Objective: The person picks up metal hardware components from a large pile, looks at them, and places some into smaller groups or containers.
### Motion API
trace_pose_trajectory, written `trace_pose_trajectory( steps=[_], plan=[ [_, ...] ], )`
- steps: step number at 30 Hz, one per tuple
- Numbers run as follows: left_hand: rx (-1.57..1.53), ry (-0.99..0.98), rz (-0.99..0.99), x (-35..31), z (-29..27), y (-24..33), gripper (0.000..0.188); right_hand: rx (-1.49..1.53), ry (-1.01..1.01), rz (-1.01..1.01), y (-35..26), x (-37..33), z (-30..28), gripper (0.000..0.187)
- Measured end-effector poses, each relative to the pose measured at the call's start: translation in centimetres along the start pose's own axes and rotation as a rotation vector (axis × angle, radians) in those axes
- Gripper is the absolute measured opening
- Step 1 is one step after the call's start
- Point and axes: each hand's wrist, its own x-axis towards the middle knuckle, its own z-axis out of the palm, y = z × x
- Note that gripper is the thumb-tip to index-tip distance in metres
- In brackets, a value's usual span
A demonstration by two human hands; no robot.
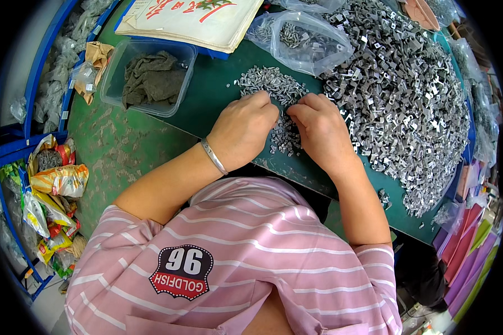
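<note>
At the near edge of the green table, my left hand is closed, its knuckles up and fingertips turned inward over small metal parts. Close by on its right, my right hand is closed too, thumb and forefinger pinched together. Whatever either hand holds is too small or hidden to make out. Just beyond the hands lies a heap of small silvery metal pieces, and a smaller heap of tiny metal pieces sits between them. A big mound of metal brackets spreads over the table's right side.
A clear plastic bag with metal parts lies beyond the hands. Left of it are a stack of papers and a clear plastic tub holding a dark cloth. Blue shelving and colourful packets stand at the far left.
</note>
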Motion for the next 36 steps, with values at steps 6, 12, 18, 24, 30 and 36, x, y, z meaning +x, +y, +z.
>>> trace_pose_trajectory(
  steps=[6,12,18,24,30,36],
  plan=[
    [-0.025,-0.023,0.029,-0.5,-0.4,-0.4,0.013,0.564,0.041,0.375,0.1,0.0,-0.9,0.016],
    [-0.423,0.189,-0.135,-0.2,-0.4,-0.3,0.011,1.232,-0.041,0.6,2.7,-0.9,-2.7,0.009],
    [-0.171,0.123,0.085,1.4,0.6,-1.0,0.012,0.047,-0.076,0.148,-0.2,-0.9,-0.6,0.008],
    [-0.028,0.022,0.081,1.6,1.1,-0.7,0.011,-0.08,-0.131,0.07,-0.6,-1.1,-0.9,0.003],
    [-0.264,0.026,0.017,1.7,0.1,-0.9,0.007,0.698,0.031,0.365,0.5,-1.9,-1.0,0.004],
    [-1.076,-0.173,-0.638,1.2,-1.2,-0.6,0.008,1.132,-0.004,0.591,1.7,-2.1,-1.8,0.007]
  ],
)
